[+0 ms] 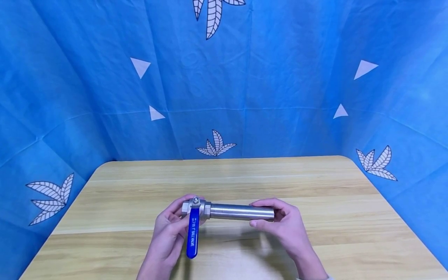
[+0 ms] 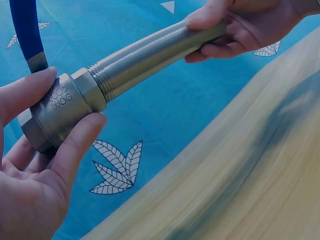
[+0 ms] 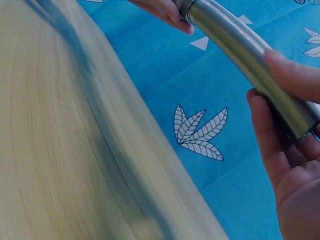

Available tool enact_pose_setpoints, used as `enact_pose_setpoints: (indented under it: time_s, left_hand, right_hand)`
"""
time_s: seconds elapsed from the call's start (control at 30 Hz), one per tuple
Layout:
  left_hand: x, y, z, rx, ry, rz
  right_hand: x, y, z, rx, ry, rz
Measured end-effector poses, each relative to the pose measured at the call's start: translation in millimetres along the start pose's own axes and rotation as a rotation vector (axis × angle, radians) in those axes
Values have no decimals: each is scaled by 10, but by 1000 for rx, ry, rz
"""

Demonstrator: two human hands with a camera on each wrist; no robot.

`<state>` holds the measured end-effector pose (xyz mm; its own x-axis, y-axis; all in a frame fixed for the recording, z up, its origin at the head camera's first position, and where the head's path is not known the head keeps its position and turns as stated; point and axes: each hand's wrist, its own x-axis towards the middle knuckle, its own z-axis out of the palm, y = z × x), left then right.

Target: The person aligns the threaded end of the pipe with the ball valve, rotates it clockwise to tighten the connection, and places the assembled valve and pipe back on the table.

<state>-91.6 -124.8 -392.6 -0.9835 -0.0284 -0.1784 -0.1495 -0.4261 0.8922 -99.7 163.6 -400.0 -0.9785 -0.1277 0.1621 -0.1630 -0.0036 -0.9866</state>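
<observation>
My left hand (image 1: 169,229) grips a steel ball valve (image 2: 65,107) by its body, thumb and fingers around it. The valve's blue lever handle (image 1: 193,233) points toward me in the head view and carries white lettering. A smooth metal pipe (image 1: 238,212) runs right from the valve, its threaded end in the valve's hex port; some thread (image 2: 101,80) shows outside the port. Near the pipe's far end, my right hand (image 1: 283,223) holds it between thumb and fingers. Valve and pipe are held above the table, roughly level.
A light wood-grain table (image 1: 224,179) lies beneath, with shadows of the hands on it. Blue cloth (image 1: 210,89) with white leaf and triangle prints hangs behind and at both sides.
</observation>
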Motion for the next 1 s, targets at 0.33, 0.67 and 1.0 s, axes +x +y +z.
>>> enact_pose_setpoints:
  time_s: [0.33, 0.67, 1.0]
  left_hand:
    - [-5, 4, -2, 8, -19, 13]
    - [-4, 15, 21, 11, 15, -6]
    - [-1, -29, -4, 20, -13, 12]
  right_hand:
    - [33, -10, 35, -29, 27, 119]
    - [13, 17, -13, -9, -71, -45]
    - [0, 20, -24, 9, -21, 5]
